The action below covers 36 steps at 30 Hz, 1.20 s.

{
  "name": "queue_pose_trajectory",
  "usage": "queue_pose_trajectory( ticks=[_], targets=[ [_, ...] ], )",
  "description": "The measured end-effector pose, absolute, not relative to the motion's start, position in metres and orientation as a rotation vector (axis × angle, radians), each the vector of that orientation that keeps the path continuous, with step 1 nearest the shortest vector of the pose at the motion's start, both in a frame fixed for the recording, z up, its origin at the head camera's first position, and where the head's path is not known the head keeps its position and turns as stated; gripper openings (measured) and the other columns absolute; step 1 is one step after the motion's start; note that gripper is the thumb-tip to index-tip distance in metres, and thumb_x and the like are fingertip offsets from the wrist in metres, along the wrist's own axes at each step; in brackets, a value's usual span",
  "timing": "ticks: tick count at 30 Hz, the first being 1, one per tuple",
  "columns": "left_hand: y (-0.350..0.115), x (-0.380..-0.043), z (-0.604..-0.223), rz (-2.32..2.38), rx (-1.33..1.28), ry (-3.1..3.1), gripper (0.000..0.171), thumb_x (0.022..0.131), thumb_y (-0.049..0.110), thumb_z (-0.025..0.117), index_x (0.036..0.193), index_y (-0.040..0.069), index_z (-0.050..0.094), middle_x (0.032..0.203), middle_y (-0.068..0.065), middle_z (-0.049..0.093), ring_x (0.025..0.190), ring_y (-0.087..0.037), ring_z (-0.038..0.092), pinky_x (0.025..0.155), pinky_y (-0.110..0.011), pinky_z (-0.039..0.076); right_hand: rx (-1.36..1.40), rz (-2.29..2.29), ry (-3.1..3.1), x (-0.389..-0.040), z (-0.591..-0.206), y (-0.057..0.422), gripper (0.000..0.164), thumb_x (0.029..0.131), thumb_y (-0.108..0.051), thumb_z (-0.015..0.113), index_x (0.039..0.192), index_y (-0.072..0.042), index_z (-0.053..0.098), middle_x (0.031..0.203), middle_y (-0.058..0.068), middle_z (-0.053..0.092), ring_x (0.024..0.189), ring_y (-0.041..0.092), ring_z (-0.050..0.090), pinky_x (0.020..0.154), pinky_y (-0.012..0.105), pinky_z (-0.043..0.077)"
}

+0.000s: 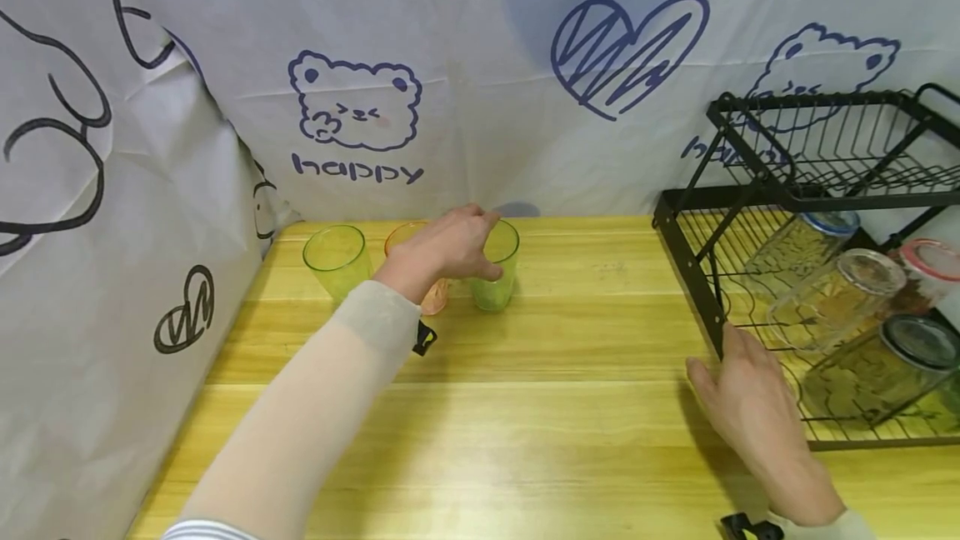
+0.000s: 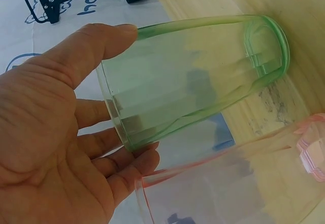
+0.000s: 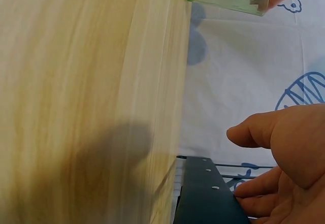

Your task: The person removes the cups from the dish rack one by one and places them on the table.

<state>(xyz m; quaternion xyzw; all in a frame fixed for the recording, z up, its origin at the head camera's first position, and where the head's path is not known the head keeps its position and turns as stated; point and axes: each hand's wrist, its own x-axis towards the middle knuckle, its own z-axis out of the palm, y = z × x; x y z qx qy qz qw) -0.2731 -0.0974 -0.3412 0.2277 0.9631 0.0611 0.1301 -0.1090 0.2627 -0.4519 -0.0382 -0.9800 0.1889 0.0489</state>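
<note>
At the back of the table, my left hand (image 1: 450,248) holds a clear green cup (image 1: 495,286) near its rim. In the left wrist view, the thumb lies along one side of this green cup (image 2: 193,76) and the fingers reach round the other. Beside it stands a pink-orange cup (image 2: 228,188), partly hidden by the hand in the head view. Further left is a yellow-green cup (image 1: 335,261). My right hand (image 1: 757,407) is at the front left edge of a black wire rack (image 1: 686,265), its fingers loosely extended; whether they touch the frame, I cannot tell.
Inside the rack lie several clear lidded containers, including one with a dark lid (image 1: 862,373), a handled glass vessel (image 1: 836,298) and one with a blue rim (image 1: 802,248). A white printed cloth (image 1: 480,132) hangs behind the wooden table (image 1: 562,440) and along its left side.
</note>
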Motion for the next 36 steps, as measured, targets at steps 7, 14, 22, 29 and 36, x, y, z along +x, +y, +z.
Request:
queue_pose_trajectory(
  ticks=[7, 14, 22, 29, 36],
  targets=[
    [-0.096, -0.272, -0.344, 0.204, 0.631, 2.798, 0.095, 0.095, 0.043, 0.078, 0.169, 0.013, 0.026, 0.169, -0.016, 0.034, 0.154, -0.035, 0.036, 0.128, -0.05, 0.032, -0.102, 0.56, -2.972, -0.109, -0.454, 0.264, 0.077, 0.106, -0.032, 0.059, 0.152, 0.022, 0.031, 0.148, 0.051, 0.036, 0.128, 0.071, 0.038, 0.107, 0.079, 0.035],
    [-0.096, -0.271, -0.347, 0.213, 0.649, 2.8, 0.095, 0.095, 0.043, 0.078, 0.169, 0.013, 0.026, 0.169, -0.016, 0.035, 0.154, -0.035, 0.038, 0.128, -0.049, 0.033, -0.111, 0.562, -2.978, -0.109, -0.455, 0.264, 0.077, 0.106, -0.032, 0.06, 0.153, 0.022, 0.031, 0.148, 0.05, 0.037, 0.128, 0.07, 0.039, 0.105, 0.08, 0.036],
    [-0.106, -0.275, -0.337, 0.357, 0.668, 2.762, 0.093, 0.1, 0.052, 0.069, 0.168, 0.009, 0.024, 0.173, -0.019, 0.026, 0.159, -0.037, 0.029, 0.131, -0.049, 0.025, -0.105, 0.57, -2.964, -0.109, -0.455, 0.263, 0.077, 0.105, -0.031, 0.061, 0.154, 0.021, 0.031, 0.148, 0.05, 0.037, 0.127, 0.071, 0.04, 0.105, 0.08, 0.036],
    [-0.114, -0.273, -0.325, 0.409, 0.657, 2.761, 0.091, 0.099, 0.058, 0.067, 0.168, 0.013, 0.029, 0.172, -0.012, 0.031, 0.159, -0.033, 0.029, 0.131, -0.047, 0.024, -0.124, 0.566, -2.971, -0.107, -0.454, 0.265, 0.078, 0.106, -0.032, 0.059, 0.155, 0.021, 0.028, 0.149, 0.05, 0.036, 0.13, 0.071, 0.037, 0.107, 0.08, 0.034],
    [-0.103, -0.265, -0.339, 0.252, 0.691, 2.821, 0.102, 0.092, 0.054, 0.079, 0.169, 0.013, 0.025, 0.171, -0.016, 0.031, 0.156, -0.036, 0.035, 0.128, -0.049, 0.031, -0.127, 0.596, -2.959, -0.108, -0.454, 0.263, 0.076, 0.105, -0.03, 0.06, 0.154, 0.02, 0.03, 0.149, 0.049, 0.037, 0.131, 0.069, 0.038, 0.108, 0.08, 0.033]
  ],
)
